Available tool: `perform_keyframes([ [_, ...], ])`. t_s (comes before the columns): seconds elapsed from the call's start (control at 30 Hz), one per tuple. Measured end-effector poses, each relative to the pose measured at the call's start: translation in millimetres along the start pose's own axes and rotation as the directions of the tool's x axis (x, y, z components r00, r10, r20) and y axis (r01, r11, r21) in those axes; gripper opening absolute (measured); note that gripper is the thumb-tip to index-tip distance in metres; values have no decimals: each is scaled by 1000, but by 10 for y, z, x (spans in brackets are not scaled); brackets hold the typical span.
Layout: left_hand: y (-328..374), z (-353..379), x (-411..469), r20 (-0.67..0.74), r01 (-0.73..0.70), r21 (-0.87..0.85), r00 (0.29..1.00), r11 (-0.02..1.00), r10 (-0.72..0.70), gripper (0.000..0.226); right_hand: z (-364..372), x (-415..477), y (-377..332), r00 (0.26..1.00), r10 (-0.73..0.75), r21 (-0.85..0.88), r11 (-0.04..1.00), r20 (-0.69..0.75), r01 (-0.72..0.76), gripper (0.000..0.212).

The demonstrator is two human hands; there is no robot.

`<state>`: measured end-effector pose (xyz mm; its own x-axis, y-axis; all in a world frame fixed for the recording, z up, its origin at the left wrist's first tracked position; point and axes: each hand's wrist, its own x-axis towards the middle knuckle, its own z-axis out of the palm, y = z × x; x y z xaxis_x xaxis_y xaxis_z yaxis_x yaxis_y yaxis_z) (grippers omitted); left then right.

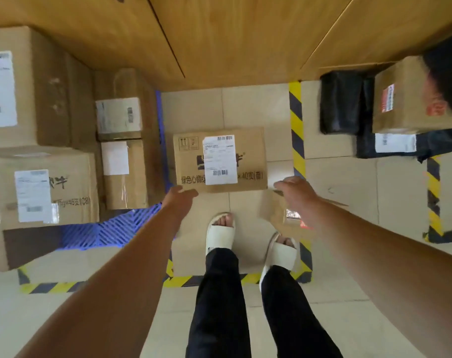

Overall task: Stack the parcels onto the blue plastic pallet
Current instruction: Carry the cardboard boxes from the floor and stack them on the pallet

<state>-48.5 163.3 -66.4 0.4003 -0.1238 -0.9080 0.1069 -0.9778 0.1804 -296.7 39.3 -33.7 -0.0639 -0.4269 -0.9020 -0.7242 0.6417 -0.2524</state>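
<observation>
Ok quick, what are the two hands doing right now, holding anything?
The left hand is open, holding nothing, fingers by a corner of the labelled box.
The right hand is open too, holding nothing, near its other corner.

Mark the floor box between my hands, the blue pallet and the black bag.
floor box (219, 160): head view, on its white label.
blue pallet (111, 228): head view, bare slatted corner.
black bag (341, 104): head view, middle of its glossy side.

Open floor (279, 148) right of the centre parcel (219, 160), stacked parcels (125, 174) just beside its left
</observation>
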Motion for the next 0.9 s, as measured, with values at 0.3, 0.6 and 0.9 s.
perform_keyframes([
  [0.3,101,85,1032,-75,-57,-225,996,973,41,74,588,1179,-305,1000,19,163,986,-3,-19,90],
  [0.6,-117,-107,273,27,20,-435,1000,900,-9,53,366,346,-377,990,63,332,938,125,-102,79],
  [0.9,-435,-1095,-2412,162,172,-577,982,798,-94,58,-528,-2640,-484,992,110,305,944,65,-125,65],
])
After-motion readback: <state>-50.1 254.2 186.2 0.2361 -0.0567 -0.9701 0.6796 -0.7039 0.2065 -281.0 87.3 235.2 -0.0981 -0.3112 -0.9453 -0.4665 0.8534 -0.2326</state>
